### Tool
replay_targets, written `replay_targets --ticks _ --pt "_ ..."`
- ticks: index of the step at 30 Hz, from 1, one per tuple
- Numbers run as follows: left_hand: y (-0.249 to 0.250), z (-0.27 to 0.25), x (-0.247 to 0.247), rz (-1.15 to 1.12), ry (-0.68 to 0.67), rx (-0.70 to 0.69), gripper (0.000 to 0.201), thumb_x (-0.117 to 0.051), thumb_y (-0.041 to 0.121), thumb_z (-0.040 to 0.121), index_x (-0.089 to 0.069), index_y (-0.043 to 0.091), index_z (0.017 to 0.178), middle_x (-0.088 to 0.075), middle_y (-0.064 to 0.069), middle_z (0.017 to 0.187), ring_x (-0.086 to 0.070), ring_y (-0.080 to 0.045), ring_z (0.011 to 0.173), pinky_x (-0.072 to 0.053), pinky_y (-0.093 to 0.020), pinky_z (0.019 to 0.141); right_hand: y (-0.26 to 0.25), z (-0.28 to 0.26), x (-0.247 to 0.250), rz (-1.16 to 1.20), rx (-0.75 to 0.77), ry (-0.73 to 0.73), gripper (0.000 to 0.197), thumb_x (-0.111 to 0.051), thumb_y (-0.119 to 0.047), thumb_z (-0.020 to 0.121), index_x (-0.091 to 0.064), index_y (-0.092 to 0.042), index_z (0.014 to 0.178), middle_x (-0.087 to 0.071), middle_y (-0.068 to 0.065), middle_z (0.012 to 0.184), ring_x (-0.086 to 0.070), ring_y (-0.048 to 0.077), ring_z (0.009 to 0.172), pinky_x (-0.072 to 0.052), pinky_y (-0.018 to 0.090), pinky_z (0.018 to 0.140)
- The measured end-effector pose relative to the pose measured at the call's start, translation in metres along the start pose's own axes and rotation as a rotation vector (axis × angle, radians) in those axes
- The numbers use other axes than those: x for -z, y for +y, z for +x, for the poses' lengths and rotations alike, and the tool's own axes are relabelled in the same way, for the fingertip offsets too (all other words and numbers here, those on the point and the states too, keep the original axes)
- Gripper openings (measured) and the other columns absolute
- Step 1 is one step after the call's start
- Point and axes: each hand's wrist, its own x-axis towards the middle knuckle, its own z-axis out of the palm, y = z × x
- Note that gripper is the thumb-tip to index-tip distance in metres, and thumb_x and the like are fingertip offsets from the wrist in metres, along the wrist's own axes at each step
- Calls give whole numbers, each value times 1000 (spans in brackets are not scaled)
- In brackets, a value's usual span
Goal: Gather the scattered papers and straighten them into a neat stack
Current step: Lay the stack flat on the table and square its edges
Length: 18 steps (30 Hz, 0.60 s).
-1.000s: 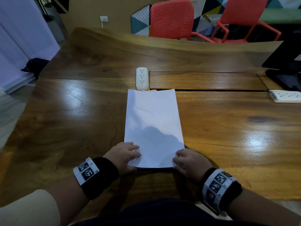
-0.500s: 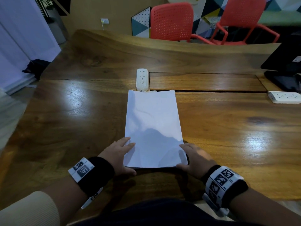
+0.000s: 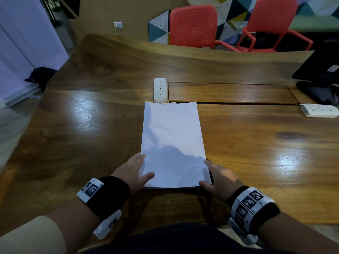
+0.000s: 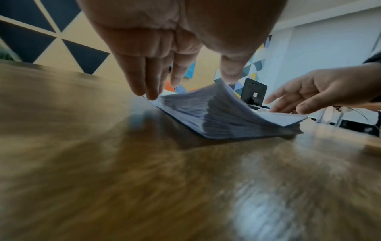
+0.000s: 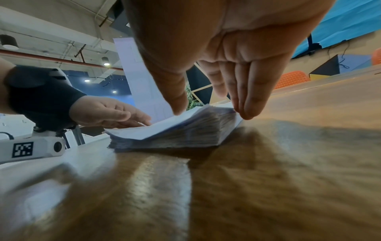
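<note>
A thick stack of white papers [image 3: 173,140] lies squared up on the wooden table [image 3: 73,136], long side pointing away from me. My left hand [image 3: 142,166] lies along the stack's near left edge, fingers straight and thumb on top. In the left wrist view the left hand [image 4: 188,84] has its thumb on the near left corner of the stack [image 4: 216,117], which curls upward. My right hand [image 3: 206,172] mirrors it on the near right edge. The right wrist view shows the right hand [image 5: 212,112] with straight fingers against the side of the stack [image 5: 175,132] and its thumb on the top sheet.
A white power strip [image 3: 160,90] sits at the stack's far edge. A second power strip [image 3: 320,110] and a black monitor base [image 3: 319,83] are at the far right. Red chairs [image 3: 192,26] stand behind the table. The table's near edge is just below my wrists.
Both hands slid from the stack's near edge out to its two long sides. Their curled fingers straightened along the edges, thumbs now on top.
</note>
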Motion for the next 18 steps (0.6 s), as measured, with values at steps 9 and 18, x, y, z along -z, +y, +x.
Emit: replay_targets --ticks 9,18 --pt "11 6 -5 -82 8 123 61 -36 41 95 -13 19 147 -24 -1 156 -26 -20 142 -25 -32 113 -9 0 -3 81 -39 11 72 -54 -39 89 -15 -22 147 -45 5 144 -49 24 125 -42 34 97" --pt "6 6 -8 -119 21 157 60 -37 37 95 -12 20 147 -31 -3 153 -34 -22 139 -29 -34 111 -6 -4 -2 50 -8 16 67 -52 -39 90 -18 -21 146 -45 6 143 -50 24 124 -42 32 94"
